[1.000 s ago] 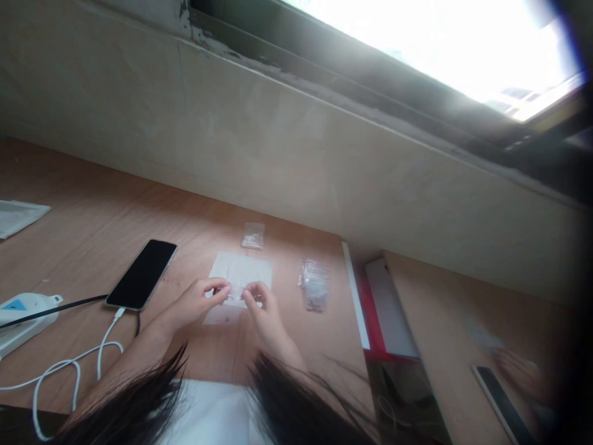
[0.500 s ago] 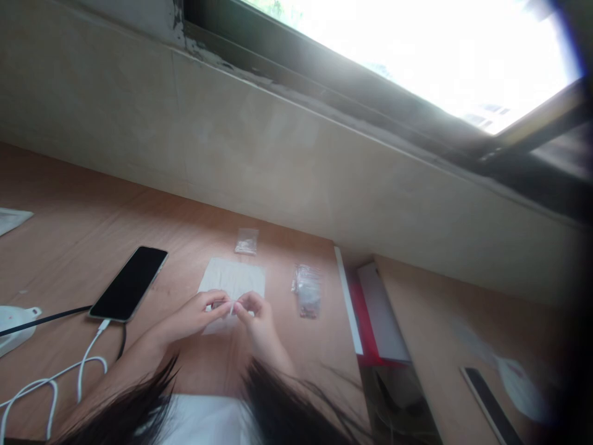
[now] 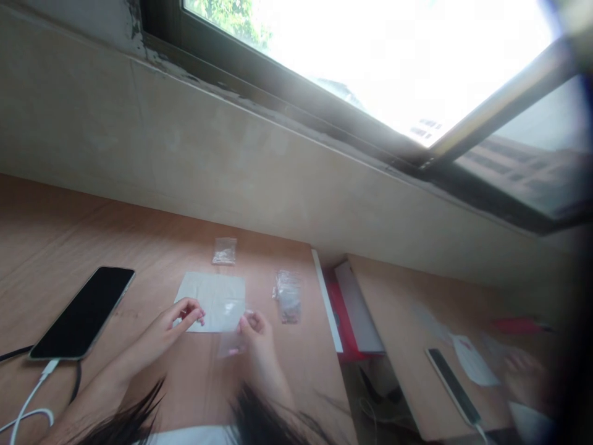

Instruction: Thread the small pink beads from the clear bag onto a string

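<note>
Bag (image 3: 230, 343) under right hand (image 3: 257, 330)

text: none legible | white sheet (image 3: 214, 301): marks blurred | phone (image 3: 83, 312): screen dark

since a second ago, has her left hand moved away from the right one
Yes. The left hand has drawn leftwards off the right hand, towards the white paper sheet's left edge.

Light brown wood desk (image 3: 55, 228) with faint grain. Black phone (image 3: 83, 311) with white cable (image 3: 28, 405), white paper (image 3: 215, 301), clear bags (image 3: 288, 295) with tiny dark bits. Red and white box (image 3: 349, 309), black hair (image 3: 264, 426), beige wall (image 3: 231, 161), dark window frame (image 3: 287, 111).
</note>
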### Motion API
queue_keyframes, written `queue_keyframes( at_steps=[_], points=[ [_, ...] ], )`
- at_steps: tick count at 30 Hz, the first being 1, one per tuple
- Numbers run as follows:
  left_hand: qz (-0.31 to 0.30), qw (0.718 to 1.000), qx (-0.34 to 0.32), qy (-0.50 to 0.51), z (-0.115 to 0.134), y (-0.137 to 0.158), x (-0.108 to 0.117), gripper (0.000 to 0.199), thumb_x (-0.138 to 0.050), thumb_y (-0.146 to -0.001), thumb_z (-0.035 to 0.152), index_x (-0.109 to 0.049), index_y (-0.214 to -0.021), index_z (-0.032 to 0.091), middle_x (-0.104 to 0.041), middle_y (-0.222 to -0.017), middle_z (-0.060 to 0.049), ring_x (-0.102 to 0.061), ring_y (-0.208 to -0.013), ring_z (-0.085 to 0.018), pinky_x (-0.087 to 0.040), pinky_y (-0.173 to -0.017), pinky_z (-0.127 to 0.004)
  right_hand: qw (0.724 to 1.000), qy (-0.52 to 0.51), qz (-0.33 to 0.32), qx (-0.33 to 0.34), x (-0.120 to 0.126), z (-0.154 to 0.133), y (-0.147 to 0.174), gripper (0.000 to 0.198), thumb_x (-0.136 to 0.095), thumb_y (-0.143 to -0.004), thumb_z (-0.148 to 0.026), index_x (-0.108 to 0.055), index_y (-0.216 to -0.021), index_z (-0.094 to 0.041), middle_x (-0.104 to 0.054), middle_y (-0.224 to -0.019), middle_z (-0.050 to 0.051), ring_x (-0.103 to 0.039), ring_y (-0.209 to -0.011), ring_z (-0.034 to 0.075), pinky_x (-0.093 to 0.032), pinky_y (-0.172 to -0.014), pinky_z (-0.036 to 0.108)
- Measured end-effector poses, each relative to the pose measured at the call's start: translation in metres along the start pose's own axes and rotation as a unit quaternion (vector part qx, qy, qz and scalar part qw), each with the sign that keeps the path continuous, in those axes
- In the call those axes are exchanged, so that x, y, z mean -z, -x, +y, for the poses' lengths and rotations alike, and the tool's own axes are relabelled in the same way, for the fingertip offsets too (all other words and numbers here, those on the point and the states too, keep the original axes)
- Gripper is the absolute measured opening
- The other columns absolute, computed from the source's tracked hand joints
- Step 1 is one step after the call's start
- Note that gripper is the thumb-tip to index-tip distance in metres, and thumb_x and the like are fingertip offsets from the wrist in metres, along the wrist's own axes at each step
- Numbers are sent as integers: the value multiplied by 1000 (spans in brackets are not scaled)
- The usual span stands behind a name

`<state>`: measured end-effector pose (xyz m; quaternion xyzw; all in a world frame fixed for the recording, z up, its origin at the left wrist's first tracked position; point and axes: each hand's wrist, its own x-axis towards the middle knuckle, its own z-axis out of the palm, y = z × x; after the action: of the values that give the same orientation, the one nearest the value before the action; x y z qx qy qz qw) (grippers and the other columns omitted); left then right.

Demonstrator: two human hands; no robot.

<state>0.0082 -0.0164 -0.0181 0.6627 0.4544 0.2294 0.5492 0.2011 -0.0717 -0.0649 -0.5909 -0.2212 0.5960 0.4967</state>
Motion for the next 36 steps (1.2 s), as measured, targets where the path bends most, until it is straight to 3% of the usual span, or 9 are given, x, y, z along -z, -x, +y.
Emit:
queue_keyframes(
  at_steps=[4,6,10,14,16,21,27,32,36],
  points=[
    [58,997,13,-46,-43,-6,8,29,-41,-76,43,-54,-78,18,-59,-74,-1,-53,-69,-15,-42,-63,-22,966,89,217,113,68,-13,-19,41,-53,-61,-52,-42,-79,-17,-47,-62,2,-48,-54,15,-44,-52,32],
    [93,993,20,-71,-63,-8,9,28,-44,-73,44,-55,-74,18,-58,-66,0,-53,-62,-15,-42,-55,-21,891,267,326,167,94,-16,-28,33,-47,-68,-47,-46,-77,-15,-52,-72,9,-51,-68,21,-42,-64,36],
    [167,978,-16,-123,-76,-9,4,30,-42,-70,46,-54,-62,20,-55,-55,0,-49,-50,-14,-41,-49,-22,673,539,476,172,114,-8,-40,37,-44,-71,-46,-51,-79,-10,-53,-78,19,-48,-78,31,-35,-67,38],
    [205,966,-52,-147,-71,-8,0,31,-41,-70,46,-55,-60,21,-57,-56,-1,-51,-53,-15,-43,-53,-23,590,605,488,216,112,-8,-45,37,-40,-75,-40,-51,-84,-7,-51,-79,19,-45,-75,30,-33,-65,36],
    [218,963,-58,-148,-74,-10,-1,33,-41,-69,49,-56,-59,21,-58,-56,-2,-52,-53,-15,-43,-52,-22,601,595,477,239,104,-16,-51,32,-40,-75,-37,-51,-81,-8,-50,-77,19,-44,-75,30,-32,-66,37],
    [224,960,-73,-149,-94,-18,-4,38,-40,-67,54,-57,-58,22,-59,-57,-2,-54,-55,-17,-45,-52,-23,730,531,290,318,40,-29,-85,20,-37,-76,-25,-52,-83,-13,-51,-86,13,-43,-83,26,-30,-76,35],
    [240,953,-71,-169,-97,-17,-9,33,-38,-73,45,-56,-59,21,-58,-60,-3,-55,-59,-18,-46,-54,-24,725,592,136,325,-55,-22,-138,33,-37,-68,-4,-57,-94,-12,-49,-105,14,-40,-92,27,-28,-79,35],
    [231,953,-74,-182,-95,-15,-10,28,-37,-75,38,-57,-63,22,-59,-63,-3,-55,-62,-18,-46,-56,-24,741,585,97,317,-66,-27,-155,21,-40,-70,-5,-59,-66,-13,-56,-84,11,-43,-81,23,-30,-73,32],
    [226,956,-78,-170,-101,-15,-10,26,-39,-74,37,-57,-63,23,-59,-63,-2,-55,-62,-18,-47,-57,-25,795,499,99,330,-56,-41,-145,19,-41,-69,-7,-59,-66,-13,-57,-73,8,-46,-76,20,-28,-78,32]
  ],
)
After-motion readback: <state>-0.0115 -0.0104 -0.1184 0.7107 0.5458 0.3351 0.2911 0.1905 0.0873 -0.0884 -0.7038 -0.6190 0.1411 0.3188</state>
